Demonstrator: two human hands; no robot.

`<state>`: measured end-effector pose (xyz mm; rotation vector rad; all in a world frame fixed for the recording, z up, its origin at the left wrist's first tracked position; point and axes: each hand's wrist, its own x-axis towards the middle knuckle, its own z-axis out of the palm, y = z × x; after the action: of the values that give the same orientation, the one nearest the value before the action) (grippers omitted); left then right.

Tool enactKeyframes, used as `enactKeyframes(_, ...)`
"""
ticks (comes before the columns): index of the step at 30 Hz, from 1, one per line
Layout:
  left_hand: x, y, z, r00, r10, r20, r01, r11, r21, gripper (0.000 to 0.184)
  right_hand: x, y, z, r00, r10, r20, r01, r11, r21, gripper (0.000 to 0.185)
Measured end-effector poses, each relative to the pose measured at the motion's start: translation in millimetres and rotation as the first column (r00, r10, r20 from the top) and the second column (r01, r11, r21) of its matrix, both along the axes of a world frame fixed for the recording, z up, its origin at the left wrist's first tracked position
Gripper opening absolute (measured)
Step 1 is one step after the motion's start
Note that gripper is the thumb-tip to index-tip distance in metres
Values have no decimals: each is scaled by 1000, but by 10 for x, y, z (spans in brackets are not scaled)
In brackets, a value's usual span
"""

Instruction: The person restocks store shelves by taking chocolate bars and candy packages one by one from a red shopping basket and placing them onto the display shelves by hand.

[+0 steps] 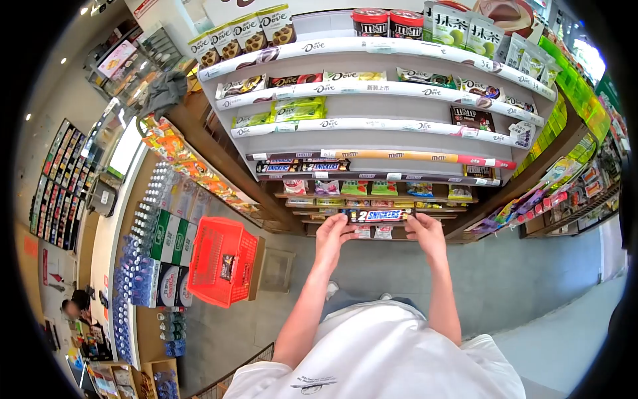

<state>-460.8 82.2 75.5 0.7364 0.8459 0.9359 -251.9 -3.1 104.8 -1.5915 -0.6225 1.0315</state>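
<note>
A Snickers bar (pixel 380 216) in a brown wrapper with a blue-and-white label is held level between my two hands, in front of the lower shelves. My left hand (pixel 332 233) pinches its left end, and my right hand (pixel 425 231) grips the right end. Just beyond it, more Snickers bars (pixel 306 165) lie on a shelf at the left. To the left of my arms stands a red shopping basket (pixel 218 263), with one small dark packet (pixel 227 267) inside.
A curved display shelf (pixel 379 46) of chocolates spans the front. Orange snack bags (pixel 174 154) hang at its left side. Stacked water bottles (pixel 136 239) line a counter at far left, where a person (pixel 78 306) is partly visible. Grey floor (pixel 512 279) extends to the right.
</note>
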Motion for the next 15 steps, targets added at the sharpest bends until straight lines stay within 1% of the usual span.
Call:
enactKeyframes(2,-131,110,67,1000,1,-1,-1,1000,4,23,-145,108,-26,1000,2,-7,-2,1000,-16,30)
enactKeyframes(4,-251,239,-12,999,-51,-1,51,999,-2,31,-264,186,-51,1000,-6,8,6,1000,-10,32)
enactKeyframes(6,-317,326,-19,995,-103,-2,103,995,12,35,-384,228,-58,994,-82,69,85,995,-49,33)
enactKeyframes(7,-334,346,33,991,-134,-30,135,991,12,40,-413,240,-29,992,-68,105,76,994,-73,33)
enactKeyframes(8,-344,370,62,986,-168,-15,168,986,10,40,-454,233,33,991,-54,120,65,994,-87,34)
enactKeyframes(10,-339,414,72,966,-254,-41,256,966,29,42,-537,224,25,976,-143,163,154,986,-57,35)
enactKeyframes(12,-276,438,30,949,-313,-25,314,948,46,43,-572,182,-17,942,-169,289,196,978,-68,40)
enactKeyframes(13,-238,430,18,938,-343,-45,345,937,60,43,-600,163,-33,898,-196,395,242,968,-70,50)
enactKeyframes(14,-202,435,13,927,-369,-71,375,924,79,44,-598,134,-20,891,-214,401,262,962,-70,50)
enactKeyframes(15,-156,432,31,913,-394,-107,404,911,88,46,-616,124,56,873,-232,429,302,948,-103,54)
